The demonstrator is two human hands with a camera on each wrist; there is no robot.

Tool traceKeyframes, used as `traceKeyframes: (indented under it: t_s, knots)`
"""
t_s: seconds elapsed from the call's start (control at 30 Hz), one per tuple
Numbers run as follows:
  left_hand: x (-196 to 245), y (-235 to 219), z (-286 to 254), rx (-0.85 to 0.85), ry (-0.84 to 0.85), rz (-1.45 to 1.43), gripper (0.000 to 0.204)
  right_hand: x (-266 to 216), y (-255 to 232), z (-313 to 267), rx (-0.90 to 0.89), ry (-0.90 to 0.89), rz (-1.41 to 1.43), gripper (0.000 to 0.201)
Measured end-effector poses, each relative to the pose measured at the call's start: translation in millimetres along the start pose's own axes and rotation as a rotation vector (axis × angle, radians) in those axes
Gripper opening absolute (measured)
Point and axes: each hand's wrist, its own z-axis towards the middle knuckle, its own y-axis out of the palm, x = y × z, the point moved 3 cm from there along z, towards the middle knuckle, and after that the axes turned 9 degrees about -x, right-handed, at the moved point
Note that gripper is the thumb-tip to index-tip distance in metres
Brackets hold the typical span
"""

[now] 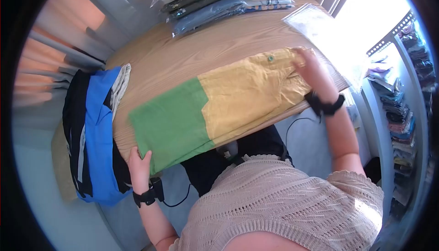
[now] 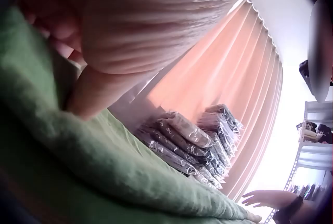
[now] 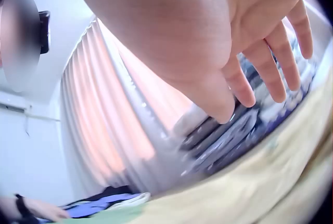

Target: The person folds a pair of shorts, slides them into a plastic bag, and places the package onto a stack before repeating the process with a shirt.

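A pair of folded trousers [image 1: 242, 100], yellow at the waist end and green at the leg end, lies along the front of the wooden table [image 1: 169, 52]. A green button shows at the waistband. My left hand [image 1: 139, 165] is at the lower corner of the green end. Its thumb [image 2: 86, 99] presses into the green cloth, and the other fingers are partly hidden behind it, with cloth between. Over the yellow waistband is my right hand [image 1: 308, 66]; its fingers [image 3: 273, 73] are spread and straight above the cloth, holding nothing.
Plastic-bagged garments [image 1: 206, 6] are stacked at the back of the table. Clear plastic bags [image 1: 315, 25] lie at the back right. Blue and black clothing [image 1: 98, 127] hangs over the left edge. A shelf of folded items [image 1: 400, 127] stands to the right, and a curtain [image 1: 59, 63] to the left.
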Motion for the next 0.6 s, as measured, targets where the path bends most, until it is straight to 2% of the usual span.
traceKeyframes:
  t_s: [0.03,0.1,0.17,0.23,0.3,0.37,0.4,0.43,0.47,0.5,0.53,0.57,0.6]
  knots:
    - [0.9,-2.2,-0.9,0.001,-0.005,0.01,0.03,-31.3,15.1,-16.6,-0.133,-0.015,0.089,0.044]
    - [6.1,0.1,3.0,-0.077,-0.038,0.062,0.027,-61.7,62.3,-44.0,-0.231,-0.236,-0.172,0.05]
    - [15.0,0.6,5.4,-0.087,-0.051,0.077,0.027,-73.9,92.9,-52.2,-0.216,-0.206,-0.242,0.056]
    - [12.5,-2.0,8.5,-0.013,-0.086,0.094,0.026,-78.7,101.6,-47.5,-0.172,-0.199,-0.211,0.057]
    - [5.2,-1.5,11.6,-0.036,-0.054,0.047,0.027,-70.0,93.2,-44.6,-0.118,-0.192,-0.184,0.058]
    - [-2.3,-3.0,13.6,0.002,-0.02,0.025,0.026,-53.4,73.0,-34.5,-0.123,-0.229,0.169,0.055]
    - [-7.9,-1.0,14.2,0.01,-0.039,0.067,0.025,-42.3,53.6,-29.1,-0.005,-0.179,0.234,0.047]
    - [-5.6,1.1,13.2,0.008,-0.027,0.06,0.025,-30.2,34.0,-26.3,0.034,0.021,0.258,0.042]
    - [-1.7,2.0,9.4,0.043,-0.026,0.026,0.025,1.5,26.9,-20.7,0.154,0.171,0.145,0.047]
    - [-0.7,2.8,6.7,0.077,-0.027,-0.008,0.024,12.4,9.0,-18.4,0.138,0.42,-0.005,0.054]
    - [-2.0,4.4,5.8,0.098,0.003,0.004,0.024,42.5,8.4,-14.5,0.104,0.528,-0.201,0.067]
    - [-1.7,5.8,5.4,0.095,0.01,-0.006,0.024,62.9,7.6,-9.6,0.111,0.532,-0.21,0.067]
    - [0.3,5.6,4.3,0.106,0.003,0.001,0.024,82.2,8.0,-4.7,0.0,0.638,-0.233,0.072]
